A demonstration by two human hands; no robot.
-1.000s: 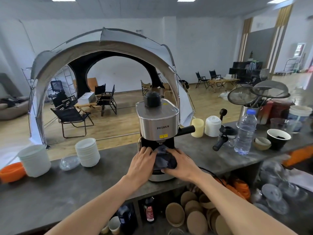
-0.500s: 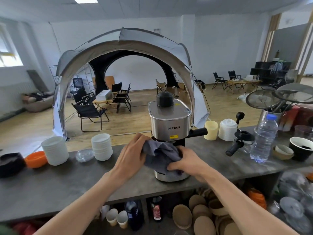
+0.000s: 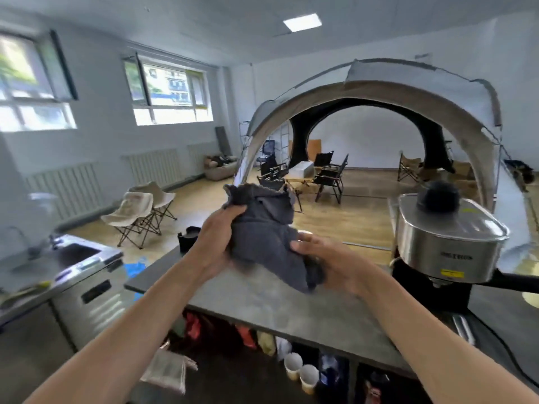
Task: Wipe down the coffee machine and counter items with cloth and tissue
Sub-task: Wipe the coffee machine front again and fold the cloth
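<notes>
A dark grey cloth (image 3: 264,237) hangs bunched in the air above the grey counter (image 3: 262,304), held by both hands. My left hand (image 3: 215,243) grips its upper left part. My right hand (image 3: 326,260) grips its lower right end. The steel and black coffee machine (image 3: 446,246) stands on the counter at the right, clear of the cloth, with its black cap on top and its handle pointing right.
A black container (image 3: 188,237) stands at the counter's far left end. A steel sink unit (image 3: 73,266) is at the left. Cups (image 3: 300,371) and bottles fill the shelf under the counter. Beyond are folding chairs and a large tent.
Both hands have lifted the cloth off the coffee machine's front and carried it left and up. My view has swung left, so the machine now sits at the right edge.
</notes>
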